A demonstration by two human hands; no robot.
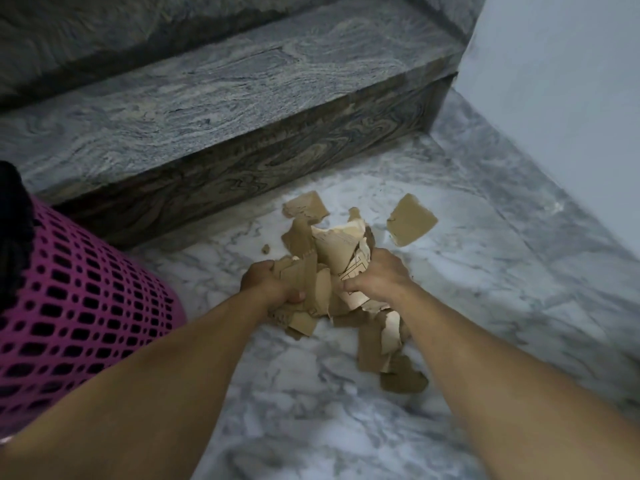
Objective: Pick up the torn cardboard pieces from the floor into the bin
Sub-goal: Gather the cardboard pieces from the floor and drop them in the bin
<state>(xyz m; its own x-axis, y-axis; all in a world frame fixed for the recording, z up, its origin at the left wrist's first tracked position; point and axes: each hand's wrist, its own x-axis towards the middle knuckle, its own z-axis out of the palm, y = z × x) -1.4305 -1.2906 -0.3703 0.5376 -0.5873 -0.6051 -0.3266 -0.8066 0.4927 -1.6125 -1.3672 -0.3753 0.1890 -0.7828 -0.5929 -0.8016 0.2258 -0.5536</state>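
The torn cardboard pieces (329,271) are lying heaped on the marble floor (311,410); the left hand (273,282) and right hand (375,277) are clutching a bundle between them. Loose scraps are waiting beyond, and the pink mesh bin (76,306) is standing nearby, so most work remains.

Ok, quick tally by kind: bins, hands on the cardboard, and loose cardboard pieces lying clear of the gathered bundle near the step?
Pink mesh bin: 1
Hands gripping the bundle: 2, left hand and right hand
Loose cardboard pieces: 2 large, 1 tiny scrap
Total: 6
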